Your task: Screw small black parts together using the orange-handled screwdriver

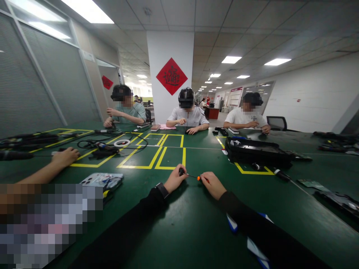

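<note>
My left hand (174, 180), with a dark band at its wrist, is closed around a small black part (181, 171) over the green table. A thin dark shaft (192, 175) spans the gap between my two hands. At its right end is a bright orange piece (199, 178), pinched by the fingers of my right hand (213, 185); together they look like a small screwdriver. The rest of its handle is hidden in my right hand. I cannot tell whether the shaft's left end touches the black part.
Yellow tape outlines (168, 168) mark the green table (168, 231). A black plastic housing (258, 151) lies right, cables (112, 144) left. A clear-topped case (105, 180) sits near a neighbour's hand (66, 157). Blue-edged white pieces (232, 223) lie beneath my right sleeve. Several people sit opposite.
</note>
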`<state>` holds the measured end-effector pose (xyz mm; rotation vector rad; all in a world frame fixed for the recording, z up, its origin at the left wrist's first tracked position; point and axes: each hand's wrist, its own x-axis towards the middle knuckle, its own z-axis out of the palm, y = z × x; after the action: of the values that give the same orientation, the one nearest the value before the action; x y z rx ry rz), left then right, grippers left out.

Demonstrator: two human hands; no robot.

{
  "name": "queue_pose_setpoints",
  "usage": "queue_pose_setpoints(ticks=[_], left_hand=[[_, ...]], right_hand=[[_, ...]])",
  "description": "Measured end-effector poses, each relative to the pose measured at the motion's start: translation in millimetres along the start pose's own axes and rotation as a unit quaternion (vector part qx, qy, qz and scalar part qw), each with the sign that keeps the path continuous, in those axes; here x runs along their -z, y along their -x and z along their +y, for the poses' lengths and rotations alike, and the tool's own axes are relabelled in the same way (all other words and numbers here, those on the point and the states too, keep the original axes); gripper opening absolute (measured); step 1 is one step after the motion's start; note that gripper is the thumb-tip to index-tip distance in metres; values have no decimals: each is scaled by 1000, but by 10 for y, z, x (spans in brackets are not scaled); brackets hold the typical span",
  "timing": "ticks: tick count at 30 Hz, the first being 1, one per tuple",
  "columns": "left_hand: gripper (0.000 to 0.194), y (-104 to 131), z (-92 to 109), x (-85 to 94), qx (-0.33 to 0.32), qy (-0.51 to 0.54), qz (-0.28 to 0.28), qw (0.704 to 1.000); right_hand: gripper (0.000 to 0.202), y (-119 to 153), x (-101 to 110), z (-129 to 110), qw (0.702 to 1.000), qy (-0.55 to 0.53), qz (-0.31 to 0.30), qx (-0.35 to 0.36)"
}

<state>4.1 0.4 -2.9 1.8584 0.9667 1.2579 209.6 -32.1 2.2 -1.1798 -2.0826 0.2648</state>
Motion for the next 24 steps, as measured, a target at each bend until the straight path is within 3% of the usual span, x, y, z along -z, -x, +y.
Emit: queue_pose_setpoints(ticks=[7,12,18,24], left_hand=[[17,6,19,14,0,-9,-6,1000],[16,17,23,13,-7,-14,-25,1000],[15,14,12,34,-6,-20,-20,1000],[17,9,12,30,6,-8,10,1000]], right_hand=[[14,25,21,-5,999,-37,-16,-29],[20,29,51,-42,997,-66,-24,-36],[22,5,78,-81,999,16,-32,19],[18,45,120,-125,998,34,-45,6]])
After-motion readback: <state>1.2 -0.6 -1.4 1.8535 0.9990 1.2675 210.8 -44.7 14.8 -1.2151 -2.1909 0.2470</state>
